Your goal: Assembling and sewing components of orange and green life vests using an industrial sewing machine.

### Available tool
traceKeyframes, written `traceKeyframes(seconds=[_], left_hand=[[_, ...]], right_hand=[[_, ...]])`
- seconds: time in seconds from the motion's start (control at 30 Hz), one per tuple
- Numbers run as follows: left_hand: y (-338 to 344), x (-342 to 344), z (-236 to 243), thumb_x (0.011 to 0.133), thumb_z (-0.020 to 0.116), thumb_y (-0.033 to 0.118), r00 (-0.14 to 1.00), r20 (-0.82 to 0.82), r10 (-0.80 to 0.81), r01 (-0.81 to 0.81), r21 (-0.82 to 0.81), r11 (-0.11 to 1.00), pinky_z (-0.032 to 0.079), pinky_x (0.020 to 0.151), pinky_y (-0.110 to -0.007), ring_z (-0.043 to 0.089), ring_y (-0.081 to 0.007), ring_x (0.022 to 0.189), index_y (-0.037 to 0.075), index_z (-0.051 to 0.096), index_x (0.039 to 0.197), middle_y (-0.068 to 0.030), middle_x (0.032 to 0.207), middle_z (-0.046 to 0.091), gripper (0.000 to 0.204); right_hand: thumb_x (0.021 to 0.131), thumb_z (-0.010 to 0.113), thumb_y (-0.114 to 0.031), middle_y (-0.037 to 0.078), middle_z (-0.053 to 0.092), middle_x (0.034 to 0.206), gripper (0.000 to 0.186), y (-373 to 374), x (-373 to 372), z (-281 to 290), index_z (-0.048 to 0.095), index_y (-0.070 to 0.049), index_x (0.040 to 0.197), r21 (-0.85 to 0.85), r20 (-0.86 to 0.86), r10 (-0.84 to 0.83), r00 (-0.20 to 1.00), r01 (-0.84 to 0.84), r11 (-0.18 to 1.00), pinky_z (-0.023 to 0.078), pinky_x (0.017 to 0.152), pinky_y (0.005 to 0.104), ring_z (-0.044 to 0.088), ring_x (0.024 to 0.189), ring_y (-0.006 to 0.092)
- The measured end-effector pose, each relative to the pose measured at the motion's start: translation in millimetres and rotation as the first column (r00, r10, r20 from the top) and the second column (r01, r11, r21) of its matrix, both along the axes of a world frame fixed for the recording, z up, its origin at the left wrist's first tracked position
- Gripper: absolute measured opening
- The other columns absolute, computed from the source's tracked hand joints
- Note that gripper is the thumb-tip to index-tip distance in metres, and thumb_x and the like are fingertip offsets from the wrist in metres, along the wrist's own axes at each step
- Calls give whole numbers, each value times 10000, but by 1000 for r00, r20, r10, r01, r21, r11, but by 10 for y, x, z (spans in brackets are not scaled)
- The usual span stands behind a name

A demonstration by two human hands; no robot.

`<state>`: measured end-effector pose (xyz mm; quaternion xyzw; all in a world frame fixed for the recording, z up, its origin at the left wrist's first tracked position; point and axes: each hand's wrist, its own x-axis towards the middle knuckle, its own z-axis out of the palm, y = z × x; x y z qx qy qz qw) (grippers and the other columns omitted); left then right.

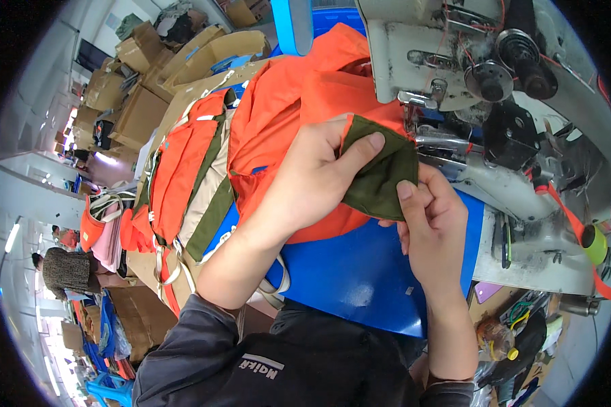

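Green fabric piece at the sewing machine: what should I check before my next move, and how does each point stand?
1. Left hand has a grip on the green fabric piece: ok, thumb on top.
2. Right hand has a grip too: ok, at the lower right corner.
3. Piece lies smooth: not ok, creased between the thumbs.
4. Piece apart from the sewing machine: cannot tell, its upper right corner is very close.
5. Orange fabric smooth: not ok, bunched in folds.
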<state>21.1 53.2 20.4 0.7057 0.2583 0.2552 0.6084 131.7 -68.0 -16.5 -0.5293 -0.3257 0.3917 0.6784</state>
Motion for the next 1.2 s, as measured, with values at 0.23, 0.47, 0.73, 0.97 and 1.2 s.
traceKeyframes(seconds=[0.23, 0.47, 0.73, 0.97, 1.2], left_hand=[[-8, -28, -41, 1012, 558, 161, 999, -52, -4, 8, 76, 997, 518, 693, -229, 626, -59, 790, -44, 683, 1018, -29, 893, 705, 241], [-199, -50, -119, 760, 682, 28, 984, -111, 137, 11, 813, 583, 485, 728, -335, 609, -220, 854, 40, 702, 1087, -81, 936, 598, 328], [-227, -46, -186, 688, 646, 141, 965, -175, 193, 152, 980, 129, 428, 682, -357, 551, -232, 798, 30, 664, 1170, -62, 906, 529, 495], [-160, -60, -198, 708, 637, 227, 959, -208, 195, 195, 977, 84, 413, 713, -338, 546, -207, 839, 0, 613, 1219, -51, 932, 529, 559], [-138, -66, -196, 744, 641, 246, 941, -269, 205, 254, 962, 98, 398, 744, -336, 545, -196, 869, 17, 592, 1241, -49, 962, 528, 549]], right_hand=[[1003, 521, -41, -4, 612, 696, 150, -23, 1, -12, 586, 33, 1117, 4, 17, -3, 1000, 3, 1000, 378, 490, 185, 480, 553, 13], [1010, 509, -46, -14, 604, 697, 151, -39, -42, -38, 576, 22, 1127, -14, 11, 9, 1000, -9, 1000, 390, 499, 181, 475, 557, 8], [1029, 454, -75, -14, 592, 687, 150, -58, -144, -118, 562, -2, 1103, -17, 8, -107, 994, 107, 994, 322, 404, 164, 419, 454, 6], [1037, 472, -112, -28, 545, 630, 142, -8, -125, -149, 561, -13, 1084, -5, 47, -94, 994, 94, 996, 306, 397, 159, 401, 432, 10], [1044, 475, -144, -20, 538, 598, 157, 1, -104, -168, 560, -19, 1086, -6, 80, -113, 990, 114, 994, 294, 381, 163, 396, 415, 19]])
